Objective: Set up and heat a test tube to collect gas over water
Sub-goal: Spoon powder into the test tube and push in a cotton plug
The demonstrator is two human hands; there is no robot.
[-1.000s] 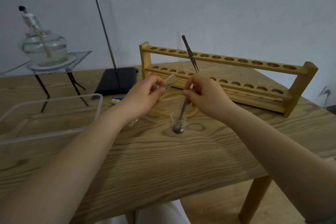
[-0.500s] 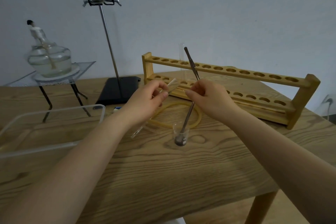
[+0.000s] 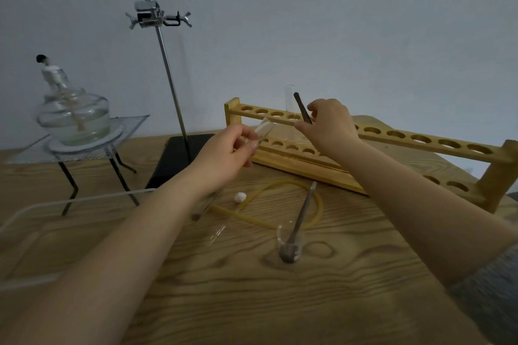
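On the table's far left, a glass burner [image 3: 73, 117] on a wire stand; next, a clamp stand [image 3: 168, 75]. At centre, left hand [image 3: 224, 157] pinching a tilted test tube [image 3: 262, 131], mouth toward right hand [image 3: 326, 126], itself pinching dark tweezers [image 3: 302, 108] before the wooden rack [image 3: 392, 143]. Best done steadily: tube held slanted, tweezers aimed into its mouth. Near right, small beaker [image 3: 290, 242] with spoon.

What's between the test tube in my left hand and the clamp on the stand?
Nothing visible. From the test tube in your left hand up to the clamp is open air. The stand's rod is to the left. Your right hand, holding a metal tool, is off to the right.
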